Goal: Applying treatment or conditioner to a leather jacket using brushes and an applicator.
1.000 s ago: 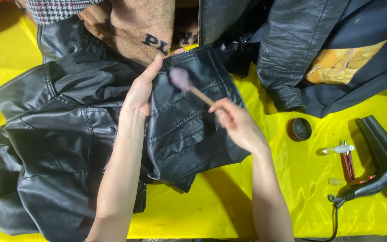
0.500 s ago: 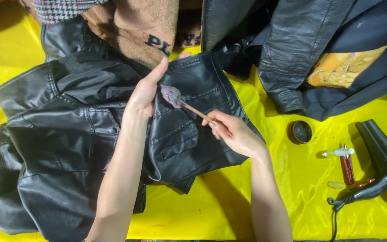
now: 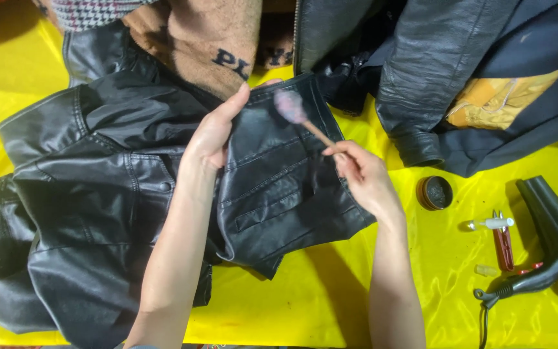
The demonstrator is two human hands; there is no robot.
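A black leather jacket (image 3: 98, 194) lies spread on a yellow cloth (image 3: 311, 304). My left hand (image 3: 214, 132) presses flat on one jacket panel (image 3: 279, 187), fingers stretched toward its upper edge. My right hand (image 3: 363, 178) pinches the wooden handle of a small round brush (image 3: 290, 105). The brush's blurred purple-grey head rests on the panel near its top edge, just right of my left fingertips.
A small open tin of dark polish (image 3: 435, 192) sits right of my right hand. Further right lie a small white tube (image 3: 491, 223), a red tool (image 3: 504, 249) and a black hair dryer (image 3: 553, 239). More dark jackets (image 3: 460, 77) and a brown garment (image 3: 214, 39) are piled at the back.
The brush head has moved up and to the right along the panel, toward its top edge. My right hand shifted slightly with it. My left hand stays pressed in place.
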